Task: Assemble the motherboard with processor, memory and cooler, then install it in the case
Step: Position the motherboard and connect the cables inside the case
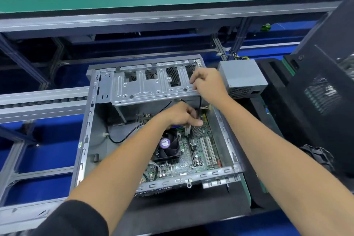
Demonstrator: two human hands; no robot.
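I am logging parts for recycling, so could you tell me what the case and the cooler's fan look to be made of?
The case looks like bare sheet steel: matte grey, with stamped ribs and punched slots. The cooler's fan looks like dark moulded plastic, dull black blades around a purple hub sticker; whatever lies beneath it is hidden.

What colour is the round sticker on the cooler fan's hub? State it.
Purple, with small pale print, on the cooler fan; head view.
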